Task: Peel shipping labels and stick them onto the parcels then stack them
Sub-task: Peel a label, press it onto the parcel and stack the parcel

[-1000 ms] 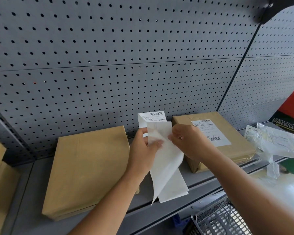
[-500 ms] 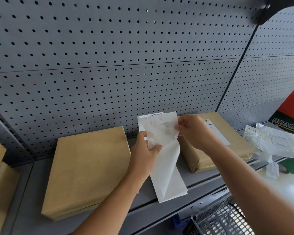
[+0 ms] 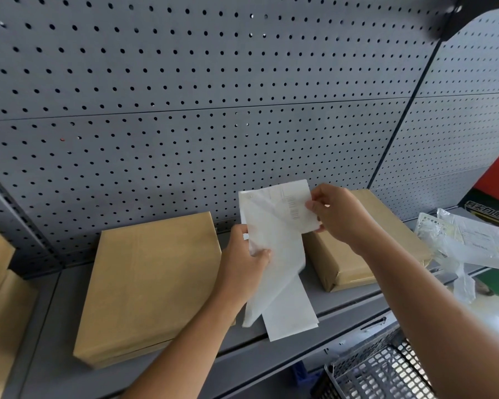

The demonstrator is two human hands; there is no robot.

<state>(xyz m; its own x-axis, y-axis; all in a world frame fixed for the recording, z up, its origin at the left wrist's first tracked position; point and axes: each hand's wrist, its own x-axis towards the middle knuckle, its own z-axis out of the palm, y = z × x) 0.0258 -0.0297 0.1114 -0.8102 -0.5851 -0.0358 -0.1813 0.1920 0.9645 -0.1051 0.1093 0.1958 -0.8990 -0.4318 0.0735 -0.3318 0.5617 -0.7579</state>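
Your left hand (image 3: pixel 244 262) pinches the backing paper (image 3: pixel 274 272), right hand (image 3: pixel 339 217) grips the label (image 3: pixel 296 207) corner w/ fingertips — parcel (image 3: pixel 366 254) just behind, another parcel (image 3: pixel 150 286) left of the grip.

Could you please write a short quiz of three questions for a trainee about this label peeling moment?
1. True or false: the right hand pinches the shipping label at its edge.
2. What does the left hand grip: A) the left parcel, B) the backing paper, C) the wire basket?
3. Fill in: the left parcel lies on the grey ____.

Key
1. True.
2. B, the backing paper; the left parcel lies untouched and the wire basket sits lower right.
3. Shelf.
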